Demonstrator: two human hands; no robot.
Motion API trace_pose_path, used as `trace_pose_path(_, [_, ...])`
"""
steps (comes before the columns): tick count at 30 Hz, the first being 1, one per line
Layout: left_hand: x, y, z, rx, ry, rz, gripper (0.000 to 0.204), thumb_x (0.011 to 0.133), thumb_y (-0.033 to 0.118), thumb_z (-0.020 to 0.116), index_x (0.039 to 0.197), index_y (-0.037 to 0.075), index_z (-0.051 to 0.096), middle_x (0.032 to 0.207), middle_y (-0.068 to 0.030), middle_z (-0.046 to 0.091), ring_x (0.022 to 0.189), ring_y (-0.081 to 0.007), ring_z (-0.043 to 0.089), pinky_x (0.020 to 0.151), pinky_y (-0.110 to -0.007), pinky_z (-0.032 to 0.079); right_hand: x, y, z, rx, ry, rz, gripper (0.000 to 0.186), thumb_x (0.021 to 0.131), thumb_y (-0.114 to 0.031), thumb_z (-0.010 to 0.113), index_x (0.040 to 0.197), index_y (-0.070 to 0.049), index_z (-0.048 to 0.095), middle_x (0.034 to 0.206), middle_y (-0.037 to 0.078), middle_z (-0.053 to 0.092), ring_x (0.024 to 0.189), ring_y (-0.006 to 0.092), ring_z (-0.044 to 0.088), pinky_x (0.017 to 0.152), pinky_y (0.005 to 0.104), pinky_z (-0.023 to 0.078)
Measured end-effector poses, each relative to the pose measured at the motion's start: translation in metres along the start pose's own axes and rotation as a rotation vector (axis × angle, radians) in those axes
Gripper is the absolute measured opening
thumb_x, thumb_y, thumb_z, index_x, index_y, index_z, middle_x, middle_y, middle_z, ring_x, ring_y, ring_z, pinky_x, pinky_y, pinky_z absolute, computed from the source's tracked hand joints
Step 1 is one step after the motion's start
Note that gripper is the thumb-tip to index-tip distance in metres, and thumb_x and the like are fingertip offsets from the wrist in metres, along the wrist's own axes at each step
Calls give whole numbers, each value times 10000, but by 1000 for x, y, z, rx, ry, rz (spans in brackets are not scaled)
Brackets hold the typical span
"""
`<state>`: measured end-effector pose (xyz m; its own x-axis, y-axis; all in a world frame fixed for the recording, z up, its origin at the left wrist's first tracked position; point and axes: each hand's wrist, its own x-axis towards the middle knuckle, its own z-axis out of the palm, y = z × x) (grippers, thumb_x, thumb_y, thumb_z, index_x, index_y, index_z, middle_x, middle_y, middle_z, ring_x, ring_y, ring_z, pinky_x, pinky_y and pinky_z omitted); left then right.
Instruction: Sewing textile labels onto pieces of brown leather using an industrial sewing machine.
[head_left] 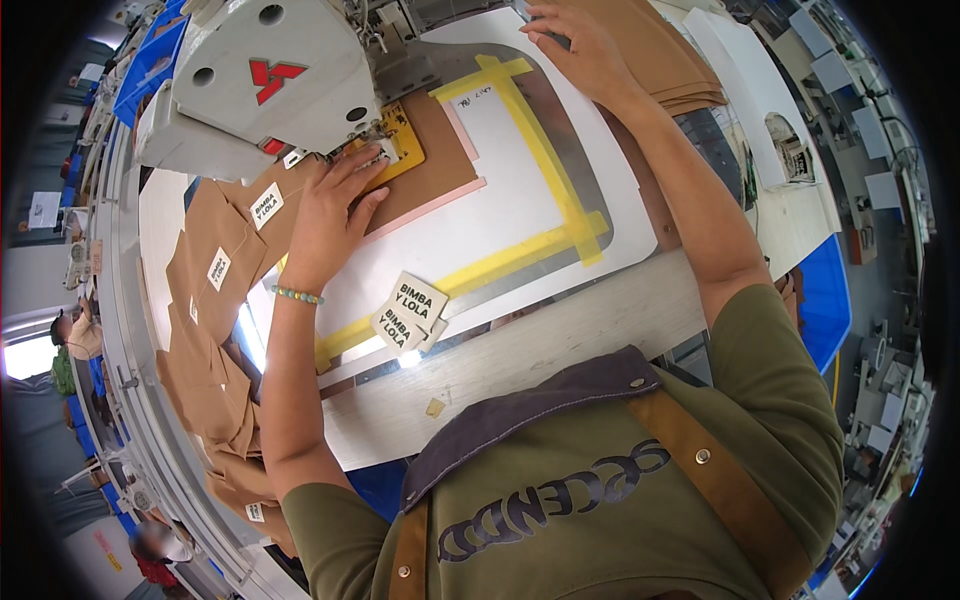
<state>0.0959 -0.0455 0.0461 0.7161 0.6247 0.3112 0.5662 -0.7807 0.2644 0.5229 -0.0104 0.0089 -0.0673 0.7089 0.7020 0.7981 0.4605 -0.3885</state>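
My left hand [335, 215] lies with fingers stretched out on a brown fabric panel [440, 135], close under the head of a white sewing machine [270, 90]. Its fingertips are beside a yellow plate [408, 145] and over a small white label [378, 155], partly hidden. Pink strips [425, 208] edge the panel, which lies on a white board [500, 215] bordered with yellow tape. At the far right, my right hand [575, 45] reaches past the board, fingers extended near a stack of brown panels [660, 60]; nothing shows in it.
Loose white printed labels [415, 300] lie at the board's near edge. Brown pieces with sewn labels [200, 250] overlap down the left side. Blue bins stand at the upper left [150, 70] and right [825, 300]. Other people are in the background at left.
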Motion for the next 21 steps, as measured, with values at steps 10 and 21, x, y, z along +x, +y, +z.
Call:
trace_pose_path(10, [4, 2, -4, -2, -33, -5, 363, 1002, 172, 754, 1352, 75, 761, 1477, -87, 703, 1413, -345, 592, 1146, -438, 470, 1, 0, -3, -35, 8, -11, 153, 966, -95, 723, 1082, -80, 822, 1330, 143, 743, 1298, 365, 656, 1127, 474, 513])
trace_pose_path(21, [10, -19, 2, -40, -37, -138, 384, 1035, 183, 730, 1415, 131, 738, 1414, -204, 714, 1278, -422, 639, 1108, -461, 500, -1, -1, 3, -32, -6, -2, 151, 973, -125, 720, 1069, -75, 825, 1330, 155, 745, 1283, 367, 660, 1118, 475, 513])
